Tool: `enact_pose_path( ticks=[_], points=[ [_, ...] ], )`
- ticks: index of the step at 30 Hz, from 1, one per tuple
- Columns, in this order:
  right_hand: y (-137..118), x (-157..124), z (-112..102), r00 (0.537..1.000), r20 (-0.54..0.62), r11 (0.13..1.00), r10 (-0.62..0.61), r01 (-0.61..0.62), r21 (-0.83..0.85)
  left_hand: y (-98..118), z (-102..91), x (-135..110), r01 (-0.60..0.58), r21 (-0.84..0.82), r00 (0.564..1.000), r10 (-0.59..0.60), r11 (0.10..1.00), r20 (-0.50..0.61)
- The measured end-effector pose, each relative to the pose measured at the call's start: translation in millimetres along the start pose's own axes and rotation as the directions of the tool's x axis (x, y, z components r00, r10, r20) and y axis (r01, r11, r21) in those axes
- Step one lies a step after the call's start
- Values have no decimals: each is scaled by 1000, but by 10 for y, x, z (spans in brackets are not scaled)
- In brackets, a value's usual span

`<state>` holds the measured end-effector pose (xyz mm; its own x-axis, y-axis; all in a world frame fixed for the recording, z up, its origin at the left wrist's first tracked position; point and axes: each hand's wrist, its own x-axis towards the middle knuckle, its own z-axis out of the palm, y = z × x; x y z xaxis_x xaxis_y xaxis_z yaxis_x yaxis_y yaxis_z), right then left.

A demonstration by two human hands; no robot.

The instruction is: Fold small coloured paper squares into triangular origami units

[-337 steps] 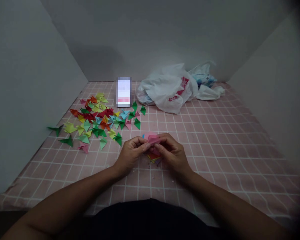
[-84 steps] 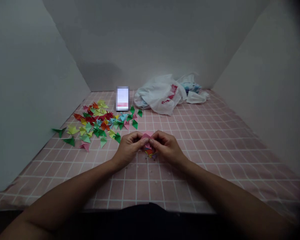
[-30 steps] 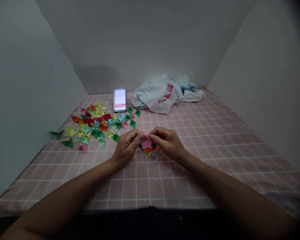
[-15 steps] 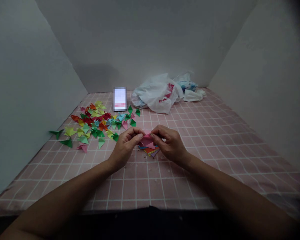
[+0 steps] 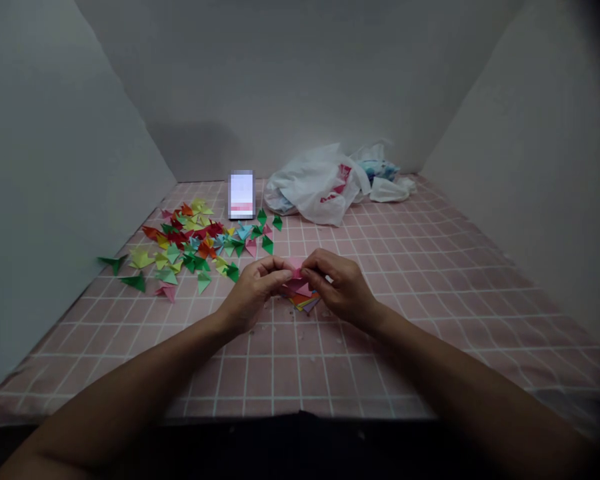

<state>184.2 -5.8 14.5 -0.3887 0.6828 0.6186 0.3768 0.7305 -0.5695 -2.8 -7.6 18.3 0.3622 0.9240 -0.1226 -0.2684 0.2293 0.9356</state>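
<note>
Both hands have drawn closer together than they were half a second ago. The pink paper (image 5: pixel 296 268) between them looks smaller now, its flaps gathered in rather than spread.

From where I stand, the left hand (image 5: pixel 253 293) comes in with the wrist low over the desk (image 5: pixel 430 287). Its fingers are curled, and thumb and forefinger meet at the paper's left edge. The right hand (image 5: pixel 340 283) mirrors it, knuckles up, with thumb and forefinger closed on the right edge. Each grip is pressed together on the pink paper, pinching it (the fingertips of the two hands almost touch across it). The paper is held just above the stack of coloured sheets (image 5: pixel 305 301), which lies flat on the desk under the hands. Both forearms run back toward the person and are cut off at the bottom edge.

Most of the stack is hidden by the fingers. Only its near corner shows, with orange, yellow and purple edges. What fold the pink paper carries is hard to make out.

Left of the stack and farther back, a scatter of folded pieces (image 5: pixel 200 243) in green, red, yellow and blue lies on the desk. Behind the stack and a little left is a phone (image 5: pixel 241 194), its screen blurred. Farther back from the stack lies a crumpled plastic bag (image 5: pixel 315 187). The light is dim, and the view darkens toward the right edge.
</note>
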Motion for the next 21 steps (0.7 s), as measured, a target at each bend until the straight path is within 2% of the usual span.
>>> enact_pose_path(
  ticks=[9, 16, 21],
  points=[
    [16, -1, 14, 1000, 17, 1000, -25, 25, -3, 2, 2, 6, 26, -23, 1000, -26, 999, 10],
    [17, -9, 21, 1000, 25, 1000, 6, -6, 5, -14, 12, 10, 19, 40, 1000, -19, 999, -1],
    [7, -17, 23, 998, 32, 999, 45, -46, 17, -37, -11, 14, -30, 135, 999, 28, 990, 18]
  ],
)
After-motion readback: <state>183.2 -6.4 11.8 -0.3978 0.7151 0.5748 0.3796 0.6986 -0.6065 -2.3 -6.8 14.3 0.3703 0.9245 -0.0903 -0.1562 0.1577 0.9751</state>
